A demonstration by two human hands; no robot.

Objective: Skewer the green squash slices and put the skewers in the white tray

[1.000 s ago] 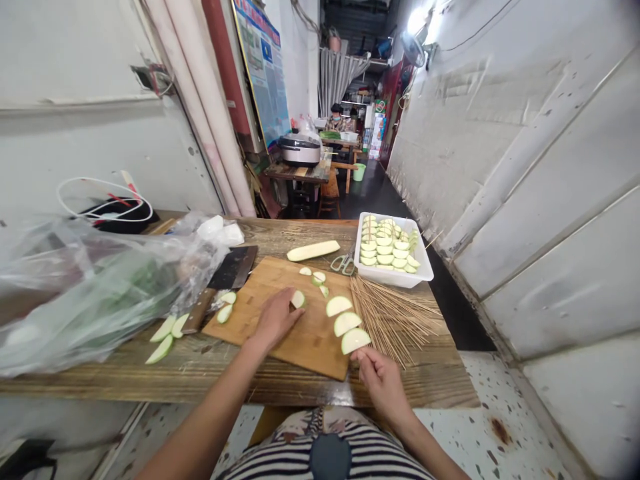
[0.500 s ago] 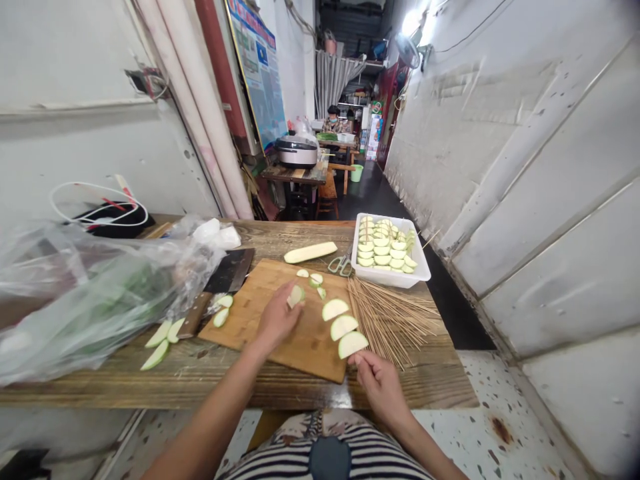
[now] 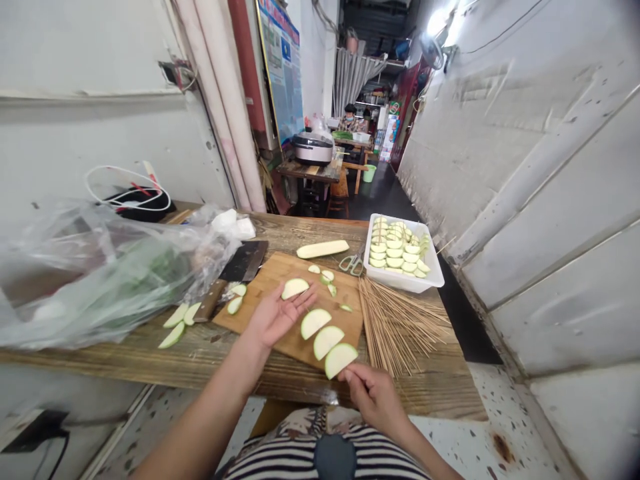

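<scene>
My left hand is turned palm up over the cutting board, a half-moon zucchini slice held at its thumb and fingers. Pinched in my right hand is the near end of a skewer, mostly hidden by what it carries. Three zucchini slices are threaded in a row on it, above the board's near right part. Several small offcuts lie toward the board's far edge, with end pieces at its left. Behind the board rests a peeled zucchini piece.
A white tub of skewered slices stands at the far right, beside scissors. Bamboo skewers fan out right of the board. Left are a cleaver, loose slices and a plastic bag of greens. A person sits farther back.
My left hand has turned palm up, and its slice now shows its broad face. The right hand's loaded skewer has shifted left over the board. The camera view has swung slightly left.
</scene>
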